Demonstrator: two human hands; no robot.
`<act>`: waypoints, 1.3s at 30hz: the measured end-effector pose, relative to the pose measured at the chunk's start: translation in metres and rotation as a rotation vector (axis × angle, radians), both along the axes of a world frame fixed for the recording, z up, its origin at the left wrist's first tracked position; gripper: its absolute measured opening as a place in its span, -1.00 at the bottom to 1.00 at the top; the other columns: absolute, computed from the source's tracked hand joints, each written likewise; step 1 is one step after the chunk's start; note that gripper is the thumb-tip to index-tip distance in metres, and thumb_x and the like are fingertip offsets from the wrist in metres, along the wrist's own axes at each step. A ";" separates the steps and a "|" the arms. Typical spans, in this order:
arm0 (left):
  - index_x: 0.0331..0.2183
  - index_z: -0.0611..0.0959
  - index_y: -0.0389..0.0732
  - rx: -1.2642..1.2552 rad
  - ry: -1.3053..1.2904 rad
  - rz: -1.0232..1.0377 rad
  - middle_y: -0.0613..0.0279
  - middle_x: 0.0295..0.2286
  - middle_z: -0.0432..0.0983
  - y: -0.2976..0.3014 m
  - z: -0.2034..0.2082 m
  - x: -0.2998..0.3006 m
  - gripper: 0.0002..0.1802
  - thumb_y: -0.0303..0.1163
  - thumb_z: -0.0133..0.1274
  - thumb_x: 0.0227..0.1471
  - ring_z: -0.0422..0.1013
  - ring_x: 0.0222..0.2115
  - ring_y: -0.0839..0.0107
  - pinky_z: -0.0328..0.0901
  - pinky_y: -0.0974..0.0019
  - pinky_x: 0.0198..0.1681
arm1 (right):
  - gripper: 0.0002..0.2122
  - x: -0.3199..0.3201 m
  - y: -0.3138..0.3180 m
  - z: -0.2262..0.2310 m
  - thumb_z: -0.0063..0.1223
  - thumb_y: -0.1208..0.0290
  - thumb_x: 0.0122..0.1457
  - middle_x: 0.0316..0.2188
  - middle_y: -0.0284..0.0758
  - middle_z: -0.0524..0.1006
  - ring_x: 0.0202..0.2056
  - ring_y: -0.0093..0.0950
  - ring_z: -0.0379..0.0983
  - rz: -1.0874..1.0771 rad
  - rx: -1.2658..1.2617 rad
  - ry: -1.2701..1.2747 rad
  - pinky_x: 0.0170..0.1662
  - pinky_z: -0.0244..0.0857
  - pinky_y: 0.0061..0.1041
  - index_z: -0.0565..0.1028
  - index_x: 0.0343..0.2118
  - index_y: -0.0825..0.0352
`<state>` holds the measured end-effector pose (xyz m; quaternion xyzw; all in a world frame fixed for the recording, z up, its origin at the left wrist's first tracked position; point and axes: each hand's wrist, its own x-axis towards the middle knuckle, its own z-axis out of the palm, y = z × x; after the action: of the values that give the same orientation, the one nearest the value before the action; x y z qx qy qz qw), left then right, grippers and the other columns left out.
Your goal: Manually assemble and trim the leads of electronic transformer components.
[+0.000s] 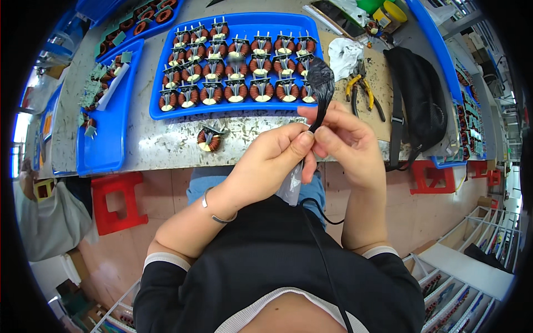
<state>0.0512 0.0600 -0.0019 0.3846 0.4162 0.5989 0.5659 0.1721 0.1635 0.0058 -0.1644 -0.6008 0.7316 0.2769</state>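
In front of my chest, both hands pinch a slim plastic bag (322, 83) that bulges glossy black at its upper end and turns pale and see-through at its lower end. My left hand (272, 158) grips it with thumb and fingers at the narrow middle. Just to the right, my right hand (352, 141) closes thumb and fingertips on the same narrow part. A single copper-wound coil (209, 139) with a small board and pins stands on the metal bench, left of my left hand. Beyond lies a blue tray (233, 112) of several such coils in rows.
Further left, blue trays (111, 152) hold more coils and green boards. Black-and-yellow pliers (363, 91), white crumpled tissue (345, 55) and a black bag (419, 100) lie right. Red stools (117, 202) stand under the bench edge. A black cable (322, 250) runs down my front.
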 end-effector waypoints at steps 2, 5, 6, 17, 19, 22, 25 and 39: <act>-0.44 0.46 -0.28 -0.002 0.022 0.020 0.30 -0.68 0.38 -0.001 0.001 0.001 -0.64 -0.23 -0.31 0.16 0.30 -0.60 0.60 0.21 0.53 -0.38 | -0.84 0.004 0.002 -0.002 -0.03 0.54 0.06 -0.41 -0.37 0.34 -0.43 -0.65 0.34 0.059 0.001 -0.050 -0.44 0.20 -0.73 0.44 -0.31 0.51; -0.49 0.48 -0.28 -0.078 -0.055 -0.057 0.29 -0.70 0.39 -0.002 0.004 -0.001 -0.60 -0.21 -0.31 0.16 0.31 -0.65 0.59 0.22 0.52 -0.42 | -0.83 0.004 0.001 -0.001 -0.03 0.57 0.05 -0.48 -0.38 0.38 -0.48 -0.67 0.34 0.096 -0.002 -0.067 -0.45 0.21 -0.72 0.44 -0.30 0.51; -0.53 0.49 -0.28 -0.086 -0.006 -0.057 0.29 -0.72 0.38 -0.003 0.003 -0.001 -0.57 -0.19 -0.31 0.16 0.30 -0.69 0.59 0.22 0.54 -0.47 | -0.87 0.003 -0.004 0.005 -0.04 0.57 0.04 -0.55 -0.39 0.39 -0.52 -0.66 0.34 0.099 -0.109 -0.068 -0.46 0.21 -0.72 0.45 -0.35 0.51; -0.67 0.38 -0.21 -0.152 0.000 -0.091 0.28 -0.71 0.34 -0.006 0.011 0.003 -0.53 -0.17 -0.33 0.16 0.25 -0.73 0.60 0.12 0.56 -0.64 | -0.83 0.006 -0.016 0.005 -0.07 0.53 0.08 -0.73 -0.37 0.38 -0.73 -0.73 0.26 -0.003 -0.414 0.045 -0.71 0.05 -0.76 0.40 -0.61 0.44; -0.66 0.39 -0.20 -0.165 0.021 -0.125 0.34 -0.72 0.32 -0.007 0.008 0.003 -0.56 -0.18 -0.30 0.16 0.24 -0.71 0.63 0.13 0.57 -0.63 | -0.82 0.007 -0.016 0.008 -0.05 0.53 0.06 -0.70 -0.34 0.41 -0.75 -0.77 0.21 -0.055 -0.346 -0.025 -0.72 0.03 -0.79 0.39 -0.65 0.43; -0.65 0.39 -0.19 -0.178 0.034 -0.166 0.40 -0.72 0.30 -0.012 0.004 0.005 -0.59 -0.20 -0.28 0.15 0.22 -0.70 0.66 0.13 0.57 -0.62 | -0.82 0.007 -0.018 0.007 -0.03 0.54 0.05 -0.67 -0.31 0.45 -0.77 -0.80 0.18 -0.105 -0.293 0.008 -0.74 0.01 -0.81 0.42 -0.65 0.44; -0.65 0.38 -0.19 -0.160 0.018 -0.180 0.39 -0.72 0.30 -0.015 0.001 0.008 -0.59 -0.20 -0.28 0.15 0.21 -0.70 0.66 0.13 0.56 -0.63 | -0.83 0.008 -0.019 0.009 -0.03 0.54 0.05 -0.64 -0.28 0.48 -0.78 -0.80 0.16 -0.147 -0.277 -0.044 -0.74 0.00 -0.81 0.43 -0.64 0.45; -0.65 0.39 -0.21 -0.101 0.011 -0.272 0.39 -0.71 0.30 -0.017 -0.012 0.012 -0.60 -0.25 -0.27 0.15 0.22 -0.67 0.66 0.15 0.55 -0.59 | -0.85 0.012 -0.010 0.004 -0.07 0.53 0.08 -0.76 -0.40 0.40 -0.80 -0.80 0.12 -0.208 -0.337 0.053 -0.77 -0.08 -0.80 0.47 -0.57 0.45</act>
<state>0.0633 0.0427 -0.0139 0.4117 0.3930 0.4928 0.6582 0.1846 0.1532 0.0100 -0.2504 -0.4424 0.7932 0.3353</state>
